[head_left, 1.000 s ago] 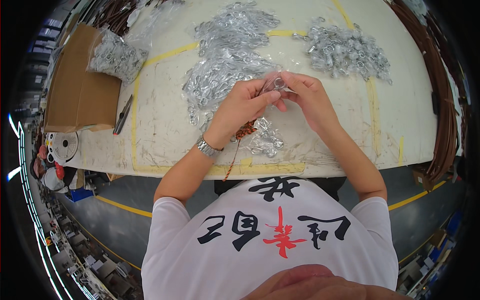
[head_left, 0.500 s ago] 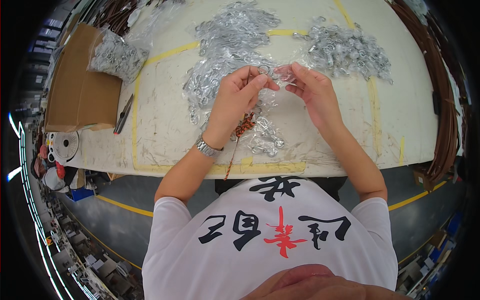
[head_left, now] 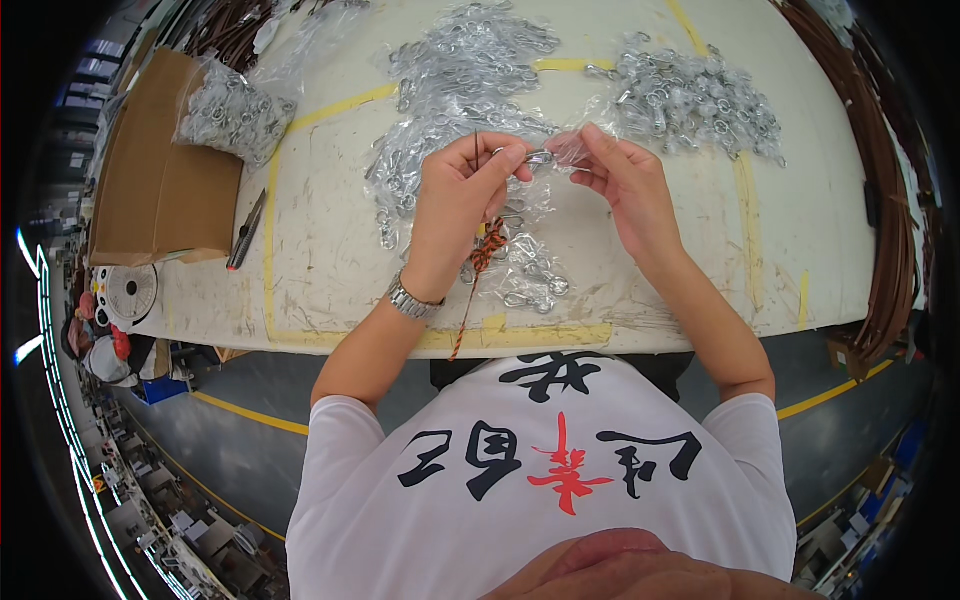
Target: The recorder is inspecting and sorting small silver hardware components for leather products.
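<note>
left hand (head_left: 458, 185) in finger pinch on metal clasp (head_left: 540, 157), opposite right hand (head_left: 632, 182), likewise on clear bag (head_left: 567, 148)

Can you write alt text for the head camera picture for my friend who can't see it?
A person's left hand pinches a small metal clasp while the right hand holds clear plastic beside it. Beyond them, piles of bagged metal pieces lie on a pale table, with a brown cardboard box at the left.
</note>
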`<control>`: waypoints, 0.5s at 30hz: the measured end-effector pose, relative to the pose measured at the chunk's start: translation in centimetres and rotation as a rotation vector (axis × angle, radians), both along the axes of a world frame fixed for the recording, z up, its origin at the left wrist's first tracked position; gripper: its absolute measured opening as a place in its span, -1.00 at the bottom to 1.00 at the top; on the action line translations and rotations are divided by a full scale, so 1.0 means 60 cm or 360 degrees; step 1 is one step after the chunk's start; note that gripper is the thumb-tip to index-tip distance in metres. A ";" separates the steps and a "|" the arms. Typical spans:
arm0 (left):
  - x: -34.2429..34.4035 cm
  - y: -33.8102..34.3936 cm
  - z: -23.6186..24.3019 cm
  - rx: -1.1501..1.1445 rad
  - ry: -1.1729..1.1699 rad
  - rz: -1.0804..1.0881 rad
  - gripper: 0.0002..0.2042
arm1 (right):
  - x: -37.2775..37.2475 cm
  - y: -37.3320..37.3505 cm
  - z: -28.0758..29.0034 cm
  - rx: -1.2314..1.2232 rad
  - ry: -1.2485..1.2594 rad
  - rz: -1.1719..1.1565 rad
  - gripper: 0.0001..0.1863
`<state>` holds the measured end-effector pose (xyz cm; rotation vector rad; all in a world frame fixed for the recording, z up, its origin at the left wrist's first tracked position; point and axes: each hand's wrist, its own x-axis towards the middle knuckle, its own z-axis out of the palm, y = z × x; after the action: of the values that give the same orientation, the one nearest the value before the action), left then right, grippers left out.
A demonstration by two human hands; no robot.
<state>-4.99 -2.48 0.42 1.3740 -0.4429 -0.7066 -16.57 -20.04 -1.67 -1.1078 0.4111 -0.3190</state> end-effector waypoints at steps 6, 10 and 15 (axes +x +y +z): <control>-0.017 -0.010 0.008 -0.0026 0.0046 -0.0083 -0.75 | 0.001 0.005 -0.015 -0.0144 -0.0005 -0.0093 -0.62; -0.028 -0.015 0.002 -0.0010 -0.0002 -0.0068 -0.71 | -0.001 0.016 0.002 -0.0117 -0.0073 -0.0046 -0.62; -0.047 -0.022 -0.007 -0.0072 0.0034 0.0063 -0.72 | -0.002 0.028 0.003 -0.0010 -0.0077 -0.0012 -0.62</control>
<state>-7.83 -3.79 0.03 1.3284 -0.4115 -0.6742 -16.66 -18.34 -1.50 -1.1025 0.3718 -0.3535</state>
